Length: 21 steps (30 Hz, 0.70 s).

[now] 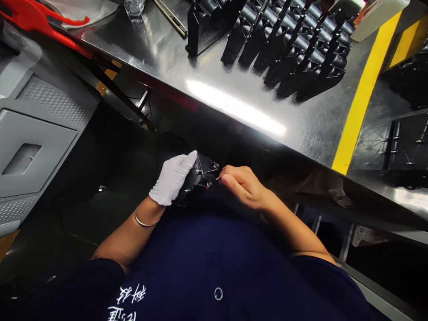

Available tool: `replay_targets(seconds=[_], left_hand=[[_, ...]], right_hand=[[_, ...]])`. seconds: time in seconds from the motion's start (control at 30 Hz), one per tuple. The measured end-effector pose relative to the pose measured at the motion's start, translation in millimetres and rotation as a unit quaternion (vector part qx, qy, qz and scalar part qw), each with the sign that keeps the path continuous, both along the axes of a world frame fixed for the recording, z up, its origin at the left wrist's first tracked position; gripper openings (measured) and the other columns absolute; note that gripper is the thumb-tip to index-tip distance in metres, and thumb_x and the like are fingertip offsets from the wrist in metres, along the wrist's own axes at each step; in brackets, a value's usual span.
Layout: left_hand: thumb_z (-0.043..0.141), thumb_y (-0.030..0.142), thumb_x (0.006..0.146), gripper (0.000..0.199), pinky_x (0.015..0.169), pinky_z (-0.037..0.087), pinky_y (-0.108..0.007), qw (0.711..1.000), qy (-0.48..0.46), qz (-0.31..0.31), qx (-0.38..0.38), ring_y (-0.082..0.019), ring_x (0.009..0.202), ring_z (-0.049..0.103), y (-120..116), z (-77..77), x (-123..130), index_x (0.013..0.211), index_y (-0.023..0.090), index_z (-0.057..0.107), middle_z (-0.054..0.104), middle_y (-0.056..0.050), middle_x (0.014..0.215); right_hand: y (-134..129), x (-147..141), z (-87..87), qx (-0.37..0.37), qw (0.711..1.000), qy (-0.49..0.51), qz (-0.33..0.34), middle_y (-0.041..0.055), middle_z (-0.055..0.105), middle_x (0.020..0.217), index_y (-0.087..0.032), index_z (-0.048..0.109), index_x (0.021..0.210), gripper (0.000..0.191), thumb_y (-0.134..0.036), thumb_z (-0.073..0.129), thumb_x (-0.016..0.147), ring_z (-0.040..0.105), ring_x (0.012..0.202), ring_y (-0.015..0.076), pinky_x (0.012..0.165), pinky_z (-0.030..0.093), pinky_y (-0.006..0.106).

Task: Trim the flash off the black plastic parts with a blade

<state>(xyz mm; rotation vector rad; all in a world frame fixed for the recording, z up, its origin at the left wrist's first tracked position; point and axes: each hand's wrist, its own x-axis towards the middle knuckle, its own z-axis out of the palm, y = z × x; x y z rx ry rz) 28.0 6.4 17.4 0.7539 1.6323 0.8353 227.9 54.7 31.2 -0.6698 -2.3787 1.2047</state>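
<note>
My left hand (172,177), in a white glove, is closed around a black molded plastic part (200,174) with ribs and round posts. It holds the part in front of my body, below the table's near edge. My bare right hand (245,185) is just right of the part, with thumb and forefinger pinched together. A small thin metal tip (219,178) sticks out of that pinch toward the part's right end. The rest of this metal piece is hidden in the fingers, so its kind does not show.
Several similar black parts (284,44) stand in rows on the metal table (234,102). A utility knife (170,18) lies at the back. Yellow tape (368,93) crosses the table at right, with more black parts (401,147) beyond. A grey plastic bin (36,147) stands at left.
</note>
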Motion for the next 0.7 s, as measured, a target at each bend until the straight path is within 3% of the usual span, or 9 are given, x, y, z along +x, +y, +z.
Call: replay_targets(seconds=[0.1, 0.23, 0.47, 0.6, 0.7], left_hand=[[0.056, 0.061, 0.085, 0.049, 0.053, 0.04, -0.024, 0.998, -0.049, -0.017, -0.02, -0.011, 0.058, 0.048, 0.8, -4.2, -1.0, 0.069, 0.014, 0.058, 0.057, -0.003, 0.067], [0.06, 0.061, 0.083, 0.048, 0.053, 0.04, -0.024, 0.993, -0.104, 0.024, -0.055, -0.01, 0.058, 0.047, 0.1, -6.5, 1.7, 0.073, 0.014, 0.058, 0.058, -0.003, 0.069], [0.059, 0.062, 0.083, 0.05, 0.053, 0.039, -0.023, 0.993, -0.099, 0.034, -0.055, -0.009, 0.058, 0.045, -0.1, -5.6, 4.5, 0.075, 0.013, 0.059, 0.055, -0.002, 0.068], [0.059, 0.062, 0.083, 0.051, 0.053, 0.04, -0.023, 0.994, -0.083, 0.04, -0.057, -0.01, 0.059, 0.046, 0.1, -6.5, 4.0, 0.073, 0.013, 0.059, 0.056, -0.003, 0.069], [0.059, 0.063, 0.082, 0.051, 0.055, 0.043, -0.024, 0.995, -0.077, 0.051, -0.044, -0.012, 0.062, 0.05, -0.6, -7.4, 3.7, 0.073, 0.013, 0.06, 0.059, -0.005, 0.072]], right_hand=[[-2.7, -4.0, -8.0, 0.133, 0.98, -0.018, -0.147, 0.002, 0.05, 0.066, -0.006, 0.059, 0.074, 0.038, -0.027, 0.04, 0.1, 0.037, 0.063, -0.0025, 0.065, 0.027, 0.012], [-5.9, -6.7, -16.4, 0.243, 0.948, -0.056, -0.199, 0.0025, 0.05, 0.064, -0.008, 0.063, 0.074, 0.034, -0.026, 0.046, 0.097, 0.037, 0.065, -0.0005, 0.066, 0.026, 0.015], [-3.5, -6.5, -17.4, 0.312, 0.923, -0.07, -0.216, 0.0011, 0.047, 0.062, -0.009, 0.062, 0.07, 0.033, -0.027, 0.051, 0.095, 0.035, 0.063, -0.0004, 0.064, 0.023, 0.016], [-7.2, -11.3, -21.2, 0.29, 0.925, -0.082, -0.229, 0.0018, 0.046, 0.061, -0.008, 0.062, 0.069, 0.038, -0.029, 0.047, 0.097, 0.035, 0.063, -0.0008, 0.063, 0.023, 0.015], [-10.5, -12.9, -23.2, 0.242, 0.943, -0.069, -0.218, 0.0011, 0.049, 0.061, -0.008, 0.062, 0.068, 0.039, -0.028, 0.047, 0.097, 0.036, 0.062, -0.0022, 0.063, 0.024, 0.013]])
